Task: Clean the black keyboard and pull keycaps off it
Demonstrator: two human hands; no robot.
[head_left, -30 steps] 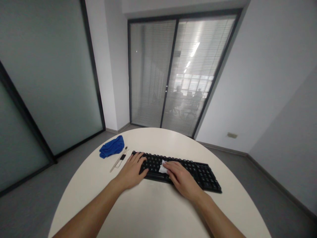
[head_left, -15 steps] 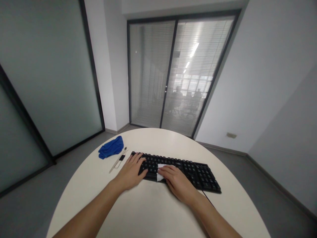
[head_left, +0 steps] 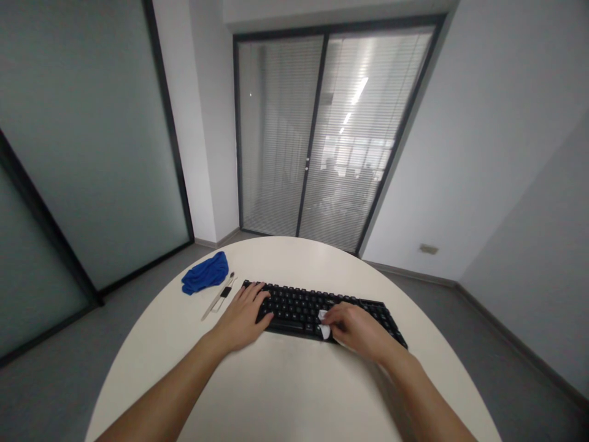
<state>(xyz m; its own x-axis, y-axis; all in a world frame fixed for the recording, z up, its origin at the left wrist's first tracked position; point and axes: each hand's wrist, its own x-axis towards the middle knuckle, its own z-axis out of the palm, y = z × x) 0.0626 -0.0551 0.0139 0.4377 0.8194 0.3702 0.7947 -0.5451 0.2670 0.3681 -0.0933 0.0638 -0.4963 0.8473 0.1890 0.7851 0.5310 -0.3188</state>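
A black keyboard (head_left: 294, 305) lies slightly askew on the round cream table (head_left: 276, 393). My left hand (head_left: 243, 316) rests over its left end, fingers spread on the keys and the thumb near the lower edge. Pinched in the fingers of my right hand (head_left: 356, 328) is a small white wipe (head_left: 324, 330), pressed on the keys right of the middle. Part of the wipe and the keys under that hand are hidden.
Left of the keyboard lie a brush with a thin pale handle (head_left: 214, 302), a small tool with a black part (head_left: 226, 292) and a crumpled blue cloth (head_left: 205, 272). A glass door with blinds (head_left: 317, 135) stands beyond the table.
My right hand has moved right along the keyboard with the white wipe, and its fingers are more bunched. My left hand has stayed on the left end.
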